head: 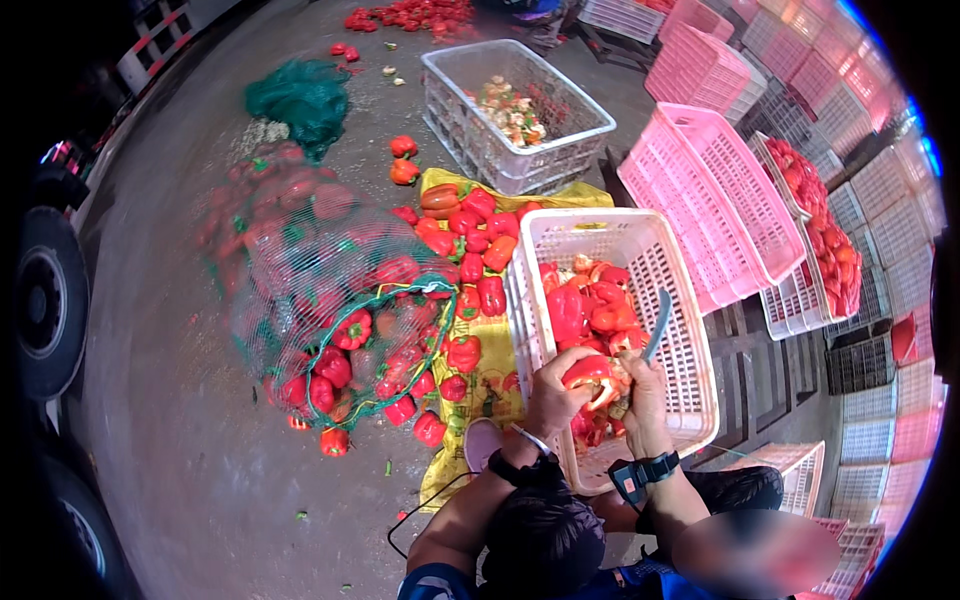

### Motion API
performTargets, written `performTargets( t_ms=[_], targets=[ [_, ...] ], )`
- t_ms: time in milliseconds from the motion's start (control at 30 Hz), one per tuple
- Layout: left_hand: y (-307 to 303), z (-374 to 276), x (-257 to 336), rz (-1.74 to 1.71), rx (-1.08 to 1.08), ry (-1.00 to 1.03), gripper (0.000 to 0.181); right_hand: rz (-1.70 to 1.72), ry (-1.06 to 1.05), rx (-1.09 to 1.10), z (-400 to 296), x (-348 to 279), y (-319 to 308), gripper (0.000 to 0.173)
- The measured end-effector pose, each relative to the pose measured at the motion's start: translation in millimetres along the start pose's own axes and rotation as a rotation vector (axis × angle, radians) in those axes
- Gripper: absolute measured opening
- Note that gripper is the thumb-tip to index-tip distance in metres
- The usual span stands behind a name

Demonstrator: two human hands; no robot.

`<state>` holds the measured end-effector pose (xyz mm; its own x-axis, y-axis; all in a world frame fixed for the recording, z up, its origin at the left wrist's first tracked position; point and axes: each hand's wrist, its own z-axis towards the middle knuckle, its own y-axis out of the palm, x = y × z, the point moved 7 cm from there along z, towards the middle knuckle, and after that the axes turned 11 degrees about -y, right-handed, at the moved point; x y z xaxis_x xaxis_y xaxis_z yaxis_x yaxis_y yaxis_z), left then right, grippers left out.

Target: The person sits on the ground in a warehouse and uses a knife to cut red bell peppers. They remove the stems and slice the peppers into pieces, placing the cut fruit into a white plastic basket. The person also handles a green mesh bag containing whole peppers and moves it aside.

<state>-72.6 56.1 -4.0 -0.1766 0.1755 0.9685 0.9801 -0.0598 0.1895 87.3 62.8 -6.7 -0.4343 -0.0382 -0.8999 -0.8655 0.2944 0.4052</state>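
My left hand (553,401) grips a cut-open red bell pepper (592,375), its pale inner flesh facing my right hand. From my right hand (645,394) a knife (659,326) with a curved grey blade points up and away from me. The fingers of that hand also meet the pepper's pale core. Both hands are over a white plastic crate (531,300), which holds cut red pepper pieces (600,304). To its left, whole red peppers (478,225) lie on a yellow woven sack (487,341).
A green mesh sack (330,247) full of peppers lies open at left. Beyond the white crate stands a grey crate (450,90) with pepper cores. Pink crates (712,210) and pepper-filled bags (832,262) line the right. Vehicle wheels (46,300) are at far left.
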Motion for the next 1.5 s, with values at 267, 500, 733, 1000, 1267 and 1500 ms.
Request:
performTargets(
  t_ms=[267,500,733,1000,1267,1500],
  targets=[
    [-3.8,-10.6,28.2,0.148,0.010,0.262,0.062,-0.200,-0.839,-0.019,-3.6,-202.2,93.2,0.022],
    [-170.1,13.8,-28.9,-0.213,0.845,0.162,0.033,-0.609,-1.039,-0.216,114.4,-269.5,208.2,0.020],
    [-313.3,68.7,-56.0,0.521,1.019,0.173,0.052,-0.833,-0.712,-0.304,86.7,-105.6,131.9,0.020],
    [-295.4,131.9,-15.2,0.963,0.745,0.040,0.037,-0.812,-0.389,-0.206,54.2,-44.9,26.8,0.021],
    [-297.8,137.2,-21.0,1.166,0.594,-0.131,0.041,-0.738,-0.400,-0.212,31.8,-31.0,19.1,0.016],
    [-279.2,38.5,-73.8,-0.257,0.629,-0.100,0.043,-0.699,-0.342,-0.503,-21.4,-14.9,59.3,0.026]
  ],
)
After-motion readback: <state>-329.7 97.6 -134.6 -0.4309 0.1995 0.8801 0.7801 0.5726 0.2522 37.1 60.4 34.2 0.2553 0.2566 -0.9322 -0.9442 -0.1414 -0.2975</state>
